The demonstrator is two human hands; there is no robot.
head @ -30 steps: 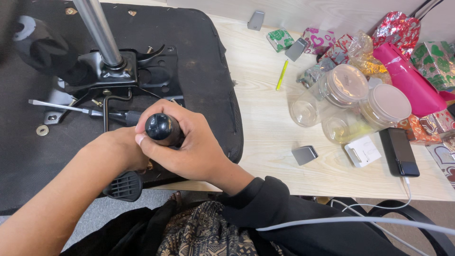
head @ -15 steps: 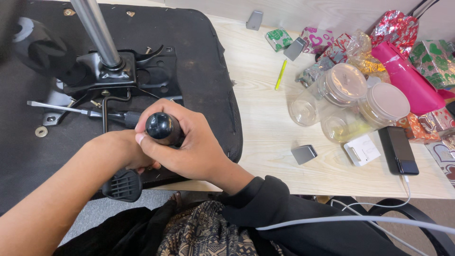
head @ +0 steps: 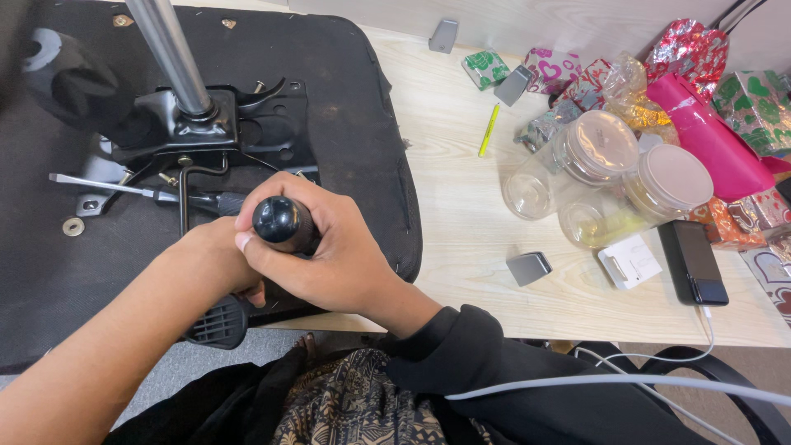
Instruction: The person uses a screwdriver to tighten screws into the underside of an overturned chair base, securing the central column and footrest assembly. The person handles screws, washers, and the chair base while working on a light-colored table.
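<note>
An upturned black chair seat [head: 354,107] lies on the wooden table [head: 461,198], its metal mechanism [head: 206,124] and silver gas cylinder [head: 169,53] pointing up. My right hand [head: 329,255] wraps around a tool with a round black handle [head: 280,221], held upright over the seat's near edge. Pressed against it from the left, my left hand [head: 210,259] is mostly hidden behind the right one; what it grips cannot be seen. A second screwdriver [head: 140,192] lies flat on the seat just beyond the hands.
Clear plastic jars [head: 593,156] lie on the table's right side among shiny wrapped packets [head: 741,99] and a pink bag [head: 713,136]. A black phone [head: 692,262], a white card [head: 630,262], small grey metal pieces [head: 527,268] and a yellow pen [head: 489,130] rest nearby. A washer [head: 73,227] sits on the seat.
Both hands stay clasped around the black-handled tool at the same spot; only a slight shift of grip and view is visible.
</note>
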